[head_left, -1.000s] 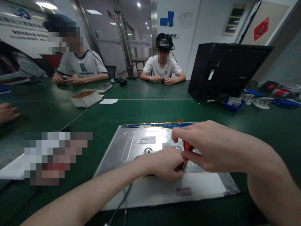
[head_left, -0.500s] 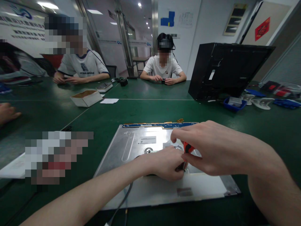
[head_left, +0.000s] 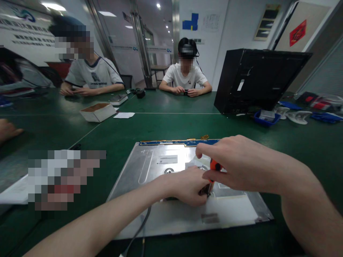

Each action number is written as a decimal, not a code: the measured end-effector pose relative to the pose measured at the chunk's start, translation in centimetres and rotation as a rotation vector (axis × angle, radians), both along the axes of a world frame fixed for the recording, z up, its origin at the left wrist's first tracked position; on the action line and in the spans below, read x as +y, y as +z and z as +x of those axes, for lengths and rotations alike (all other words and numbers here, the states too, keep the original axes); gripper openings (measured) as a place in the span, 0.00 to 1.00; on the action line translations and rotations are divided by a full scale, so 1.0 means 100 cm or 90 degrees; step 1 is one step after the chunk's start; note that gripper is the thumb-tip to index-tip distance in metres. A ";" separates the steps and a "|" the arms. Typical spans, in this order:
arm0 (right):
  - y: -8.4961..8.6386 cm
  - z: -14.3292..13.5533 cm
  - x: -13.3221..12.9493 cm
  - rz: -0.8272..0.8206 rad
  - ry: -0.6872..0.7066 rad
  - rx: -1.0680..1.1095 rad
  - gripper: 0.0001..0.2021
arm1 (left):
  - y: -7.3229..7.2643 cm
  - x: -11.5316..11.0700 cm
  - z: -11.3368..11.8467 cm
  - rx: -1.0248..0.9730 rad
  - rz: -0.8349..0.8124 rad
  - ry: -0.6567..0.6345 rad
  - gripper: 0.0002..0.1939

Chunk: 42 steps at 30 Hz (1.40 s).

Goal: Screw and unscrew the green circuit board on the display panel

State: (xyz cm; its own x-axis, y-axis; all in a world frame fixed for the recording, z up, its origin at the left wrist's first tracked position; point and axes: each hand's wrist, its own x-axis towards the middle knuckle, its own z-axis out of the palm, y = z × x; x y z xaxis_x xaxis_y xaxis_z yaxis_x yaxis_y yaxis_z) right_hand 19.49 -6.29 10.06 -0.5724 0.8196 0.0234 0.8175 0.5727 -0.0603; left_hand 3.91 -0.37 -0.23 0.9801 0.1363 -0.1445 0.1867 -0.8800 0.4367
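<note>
A silvery metal panel [head_left: 150,157] lies flat on the table in front of me, with a blue circuit board strip [head_left: 166,143] along its far edge. My right hand [head_left: 241,164] is closed on an orange-and-black screwdriver [head_left: 215,165], its shaft pointing down beside my left fingers. My left hand [head_left: 187,185] rests low over the panel's middle with its fingers curled. Near those fingertips sits a small dark part [head_left: 205,190], mostly hidden by the hand. A round metal fitting [head_left: 169,171] shows behind my left wrist. A grey cable [head_left: 142,223] runs from under my left forearm towards me.
A black monitor housing [head_left: 257,82] stands at the back right near a blue tray [head_left: 266,117]. An open white box [head_left: 98,112] and a paper slip [head_left: 124,115] lie at the far left. Two people sit across the green table [head_left: 166,125]; another person's hand [head_left: 9,129] shows at left.
My right hand and the screwdriver have shifted slightly, the handle now a little higher and more upright. My left hand stays nearly in place on the panel.
</note>
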 end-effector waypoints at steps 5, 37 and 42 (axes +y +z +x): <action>0.005 0.000 -0.005 -0.079 0.033 0.030 0.13 | 0.001 0.000 0.000 -0.029 -0.003 -0.008 0.08; -0.072 -0.005 -0.064 0.231 -0.166 0.361 0.12 | -0.004 0.002 0.000 -0.027 0.008 -0.008 0.04; -0.078 0.002 -0.047 0.254 -0.143 0.389 0.13 | -0.002 0.002 0.001 -0.038 -0.012 0.003 0.06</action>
State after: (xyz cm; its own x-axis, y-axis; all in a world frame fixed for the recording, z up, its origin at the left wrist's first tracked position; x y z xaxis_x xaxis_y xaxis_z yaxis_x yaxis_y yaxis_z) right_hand 19.66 -10.97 2.21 -0.1832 0.7775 0.6016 0.8044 0.4704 -0.3629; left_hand 3.97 -0.16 -0.41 0.9863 0.1388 -0.0885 0.1642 -0.8710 0.4631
